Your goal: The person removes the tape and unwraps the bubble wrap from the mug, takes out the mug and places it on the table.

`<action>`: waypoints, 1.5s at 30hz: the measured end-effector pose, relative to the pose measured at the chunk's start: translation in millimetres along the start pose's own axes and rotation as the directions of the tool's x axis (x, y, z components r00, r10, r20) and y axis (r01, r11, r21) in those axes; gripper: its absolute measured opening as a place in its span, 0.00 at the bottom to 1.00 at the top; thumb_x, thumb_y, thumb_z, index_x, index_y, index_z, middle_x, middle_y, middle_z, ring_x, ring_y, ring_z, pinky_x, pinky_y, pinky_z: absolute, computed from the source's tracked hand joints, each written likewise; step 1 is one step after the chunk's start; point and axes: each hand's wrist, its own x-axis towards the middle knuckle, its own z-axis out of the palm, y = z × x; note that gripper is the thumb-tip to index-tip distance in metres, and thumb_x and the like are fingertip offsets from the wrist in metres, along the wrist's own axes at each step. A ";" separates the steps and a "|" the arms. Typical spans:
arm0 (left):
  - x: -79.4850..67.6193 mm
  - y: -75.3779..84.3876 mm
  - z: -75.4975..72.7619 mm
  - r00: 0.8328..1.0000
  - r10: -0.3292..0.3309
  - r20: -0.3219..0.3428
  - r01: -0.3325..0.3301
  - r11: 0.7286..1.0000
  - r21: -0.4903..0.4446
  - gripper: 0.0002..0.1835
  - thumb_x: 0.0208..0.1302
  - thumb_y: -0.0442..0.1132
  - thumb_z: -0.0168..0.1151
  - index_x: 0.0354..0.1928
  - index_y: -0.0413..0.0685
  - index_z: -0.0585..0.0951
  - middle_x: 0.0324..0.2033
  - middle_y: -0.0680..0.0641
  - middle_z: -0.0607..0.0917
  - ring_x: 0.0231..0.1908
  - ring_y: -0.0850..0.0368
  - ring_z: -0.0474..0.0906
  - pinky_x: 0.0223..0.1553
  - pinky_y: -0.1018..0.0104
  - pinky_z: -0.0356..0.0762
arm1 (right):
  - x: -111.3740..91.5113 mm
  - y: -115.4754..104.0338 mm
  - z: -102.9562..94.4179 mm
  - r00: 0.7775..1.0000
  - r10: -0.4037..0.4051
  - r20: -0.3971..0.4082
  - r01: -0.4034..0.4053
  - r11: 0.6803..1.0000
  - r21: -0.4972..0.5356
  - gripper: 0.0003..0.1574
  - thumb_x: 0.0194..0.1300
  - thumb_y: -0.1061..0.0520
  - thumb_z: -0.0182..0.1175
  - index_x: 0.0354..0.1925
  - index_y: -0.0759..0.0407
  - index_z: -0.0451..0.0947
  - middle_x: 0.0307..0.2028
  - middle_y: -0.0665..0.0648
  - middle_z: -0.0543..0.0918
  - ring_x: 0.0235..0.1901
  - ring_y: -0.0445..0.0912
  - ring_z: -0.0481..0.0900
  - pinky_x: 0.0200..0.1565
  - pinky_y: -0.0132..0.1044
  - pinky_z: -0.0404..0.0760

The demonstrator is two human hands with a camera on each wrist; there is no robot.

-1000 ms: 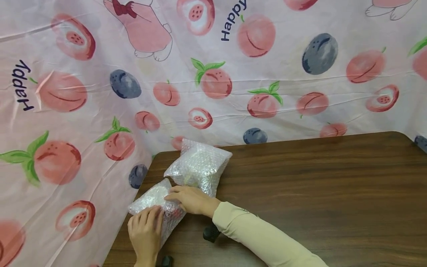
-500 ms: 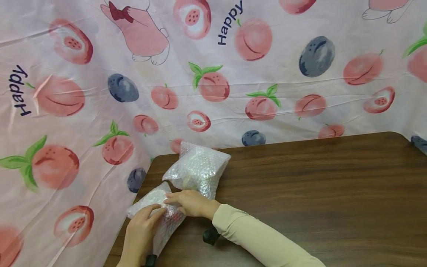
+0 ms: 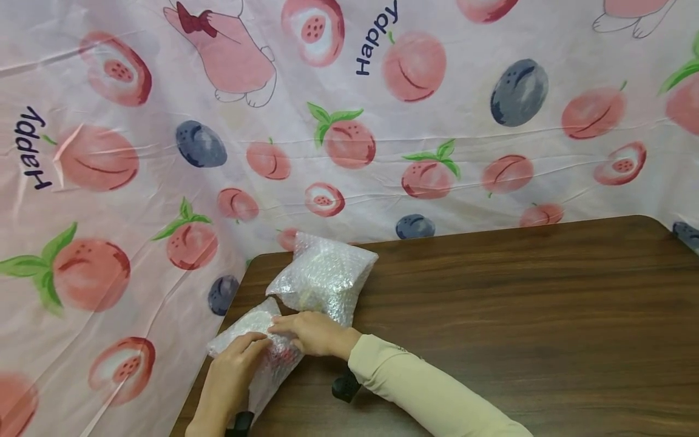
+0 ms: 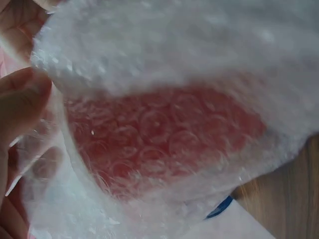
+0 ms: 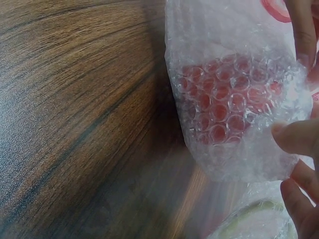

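Note:
A bubble wrap bag (image 3: 270, 379) lies at the table's left edge in the head view, and something red (image 5: 217, 102) shows through its bubbles in the right wrist view. My left hand (image 3: 229, 370) pinches the bag's left side between thumb and fingers; its thumb (image 4: 25, 94) presses at the wrap's edge in the left wrist view. From the other side, my right hand (image 3: 314, 334) grips the bag, thumb on top and fingers under the edge. Both hands' fingertips come close together. What the red thing is stays blurred by the wrap.
Just behind lies a second bubble wrap bag (image 3: 327, 273), with something pale and yellowish inside. Both bags sit on a dark wooden table (image 3: 491, 315). A fruit-printed curtain (image 3: 459, 109) hangs along the table's back and left sides. Black wrist cameras (image 3: 345, 385) hang under the wrists.
Earlier my left hand lay over the bag's left edge with its fingers pointing away; it has since turned towards the right hand. My right hand and both bags keep nearly the same place.

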 end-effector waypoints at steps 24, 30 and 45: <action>-8.2 -6.5 9.6 0.989 -0.122 -0.077 0.099 0.963 -0.252 0.23 0.27 0.20 0.72 0.34 0.39 0.82 0.32 0.47 0.77 0.32 0.57 0.74 0.36 0.82 0.67 | 0.7 1.1 4.8 1.000 -0.007 -0.012 0.007 0.999 -0.038 0.31 0.55 0.60 0.61 0.58 0.50 0.68 0.59 0.48 0.67 0.49 0.42 0.73 0.48 0.28 0.70; -11.2 -9.1 7.4 0.984 -0.150 -0.091 0.127 0.967 -0.220 0.22 0.28 0.21 0.72 0.34 0.39 0.82 0.34 0.45 0.77 0.35 0.53 0.74 0.38 0.75 0.68 | 0.5 2.3 1.4 1.000 -0.020 -0.021 0.019 0.999 -0.028 0.29 0.56 0.60 0.61 0.57 0.50 0.69 0.58 0.48 0.68 0.50 0.41 0.72 0.49 0.28 0.69; -2.4 -10.9 2.9 0.979 -0.191 -0.070 0.188 0.981 -0.044 0.10 0.41 0.30 0.68 0.30 0.46 0.81 0.27 0.50 0.79 0.29 0.53 0.76 0.23 0.59 0.73 | 2.1 4.1 1.1 0.999 -0.019 -0.046 0.018 0.999 -0.029 0.29 0.55 0.60 0.62 0.56 0.50 0.70 0.57 0.48 0.70 0.48 0.41 0.74 0.48 0.28 0.70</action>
